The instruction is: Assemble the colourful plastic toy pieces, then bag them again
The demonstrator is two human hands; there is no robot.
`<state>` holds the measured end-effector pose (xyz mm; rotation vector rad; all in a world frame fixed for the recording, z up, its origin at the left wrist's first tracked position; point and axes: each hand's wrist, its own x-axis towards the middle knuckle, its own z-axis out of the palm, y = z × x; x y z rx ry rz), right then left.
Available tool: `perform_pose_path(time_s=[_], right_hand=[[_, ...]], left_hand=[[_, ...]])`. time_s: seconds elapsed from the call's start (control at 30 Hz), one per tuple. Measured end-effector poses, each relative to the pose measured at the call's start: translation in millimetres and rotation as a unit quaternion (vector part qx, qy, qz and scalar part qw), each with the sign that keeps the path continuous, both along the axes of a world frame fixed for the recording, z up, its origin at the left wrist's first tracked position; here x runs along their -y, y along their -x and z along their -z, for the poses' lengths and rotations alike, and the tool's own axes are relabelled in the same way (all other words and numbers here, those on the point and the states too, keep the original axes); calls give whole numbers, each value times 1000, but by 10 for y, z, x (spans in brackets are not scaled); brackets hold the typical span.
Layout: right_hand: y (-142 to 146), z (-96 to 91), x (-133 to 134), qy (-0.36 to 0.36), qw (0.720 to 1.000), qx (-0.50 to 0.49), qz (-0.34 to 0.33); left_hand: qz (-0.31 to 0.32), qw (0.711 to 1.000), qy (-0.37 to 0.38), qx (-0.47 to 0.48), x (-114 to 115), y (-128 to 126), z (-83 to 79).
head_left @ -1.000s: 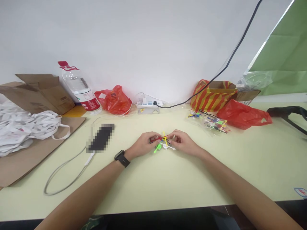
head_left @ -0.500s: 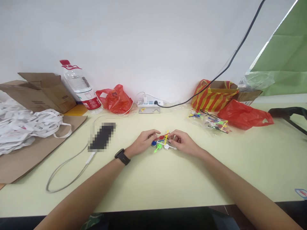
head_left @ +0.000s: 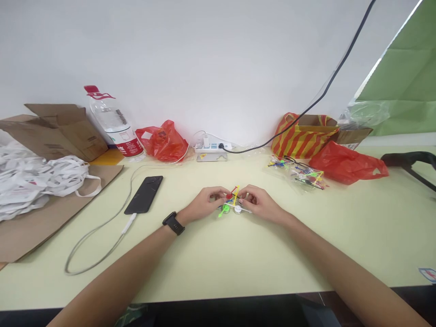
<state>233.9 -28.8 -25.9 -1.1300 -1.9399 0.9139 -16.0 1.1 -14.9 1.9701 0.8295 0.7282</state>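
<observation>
While left hand (head_left: 202,204) sits curled against red plastic arrow (head_left: 229,196), right hand (head_left: 261,204) bends beside yellow arrow (head_left: 236,195) (both grips unclear)

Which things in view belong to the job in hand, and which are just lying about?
Apparently the job, at the left hand and right hand:
- red piece
- yellow piece
- green piece
- white piece

Apparently lying about:
- phone
- bottle
- striped bag
- cardboard box

No legible text, the red label (head_left: 129,148) on the bottle (head_left: 107,116) too blurred to read.
</observation>
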Motion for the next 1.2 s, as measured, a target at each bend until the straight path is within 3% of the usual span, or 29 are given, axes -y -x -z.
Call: perform_pose_path(time_s=[0.87,1.2], right_hand=[[-30,-13,54,-56,998,17,-39],[-23,-57,91,-91,992,49,-66]], left_hand=[[82,994,66,4,13,34,-97],[27,987,154,39,92,-78,-101]])
